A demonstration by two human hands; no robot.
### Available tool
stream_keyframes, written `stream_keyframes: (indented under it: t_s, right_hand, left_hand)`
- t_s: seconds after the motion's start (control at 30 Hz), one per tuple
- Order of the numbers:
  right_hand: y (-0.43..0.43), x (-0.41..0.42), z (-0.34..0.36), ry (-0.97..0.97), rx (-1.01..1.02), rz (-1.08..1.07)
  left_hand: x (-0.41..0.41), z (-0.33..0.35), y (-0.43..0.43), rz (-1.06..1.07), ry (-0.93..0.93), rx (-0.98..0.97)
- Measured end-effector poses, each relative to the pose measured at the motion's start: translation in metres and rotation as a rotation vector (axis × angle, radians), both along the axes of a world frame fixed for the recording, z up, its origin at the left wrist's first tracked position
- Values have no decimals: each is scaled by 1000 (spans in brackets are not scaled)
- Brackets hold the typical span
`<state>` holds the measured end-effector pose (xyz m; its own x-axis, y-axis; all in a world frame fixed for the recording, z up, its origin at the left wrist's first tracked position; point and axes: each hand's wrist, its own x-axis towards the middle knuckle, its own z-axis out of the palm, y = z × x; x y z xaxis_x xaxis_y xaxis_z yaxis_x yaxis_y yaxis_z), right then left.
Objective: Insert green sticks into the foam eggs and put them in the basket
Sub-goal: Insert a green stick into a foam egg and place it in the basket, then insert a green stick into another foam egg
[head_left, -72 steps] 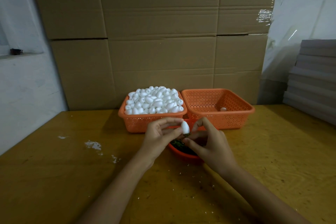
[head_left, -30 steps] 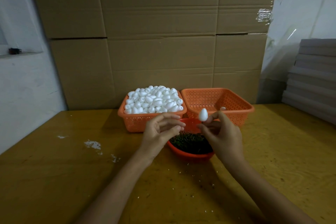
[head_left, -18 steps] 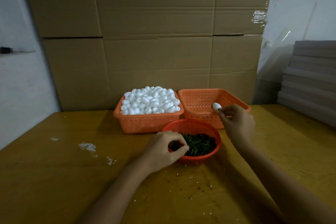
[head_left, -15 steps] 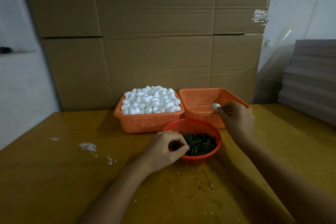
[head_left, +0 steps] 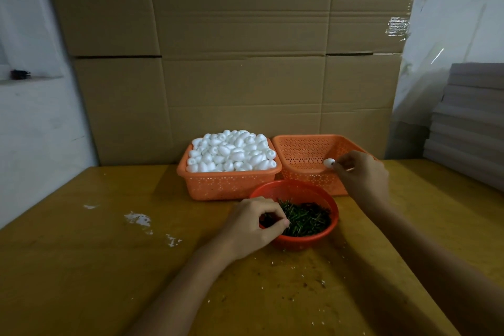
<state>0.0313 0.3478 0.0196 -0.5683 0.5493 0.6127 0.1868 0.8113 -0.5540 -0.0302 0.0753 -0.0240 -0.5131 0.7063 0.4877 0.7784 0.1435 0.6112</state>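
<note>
An orange basket (head_left: 212, 185) at centre holds a heap of white foam eggs (head_left: 231, 151). Beside it on the right stands a second, nearly bare orange basket (head_left: 305, 144). My right hand (head_left: 362, 177) reaches over that basket's front rim and pinches one foam egg (head_left: 328, 162) by its stick, just inside the basket. In front, a red bowl (head_left: 297, 244) holds several green sticks (head_left: 305, 217). My left hand (head_left: 253, 226) rests on the bowl's left rim with fingers curled, pinching among the sticks.
Large cardboard sheets (head_left: 231, 49) stand behind the baskets. A stack of grey boards (head_left: 471, 117) lies at the right. White foam crumbs (head_left: 136, 219) dot the wooden table (head_left: 95, 267) on the left, and small debris lies in front of the bowl.
My hands parted after joining egg and stick. The right hand carried the egg right and back into the near-bare basket; the left hand dropped to the red bowl of sticks.
</note>
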Motion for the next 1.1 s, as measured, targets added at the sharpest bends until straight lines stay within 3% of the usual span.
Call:
stream_keyframes:
  t_s: [0.27, 0.43, 0.57, 0.7, 0.97, 1.1]
  right_hand:
    - [-27, 9, -2, 48, -105, 34]
    - [-70, 22, 1, 123, -13, 139]
    - [-103, 34, -11, -172, 206, 458]
    - [-107, 39, -24, -361, 259, 521]
    - [-103, 40, -24, -431, 339, 549]
    - [-105, 40, -24, -435, 363, 542]
  left_hand:
    - [1, 0, 1, 8, 16, -9]
    - [3, 2, 1, 15, 22, -18]
    - [2, 1, 3, 25, 63, -23]
    - [4, 1, 3, 38, 85, 3]
    - [5, -1, 3, 49, 76, 23]
    - [5, 4, 4, 101, 125, 145]
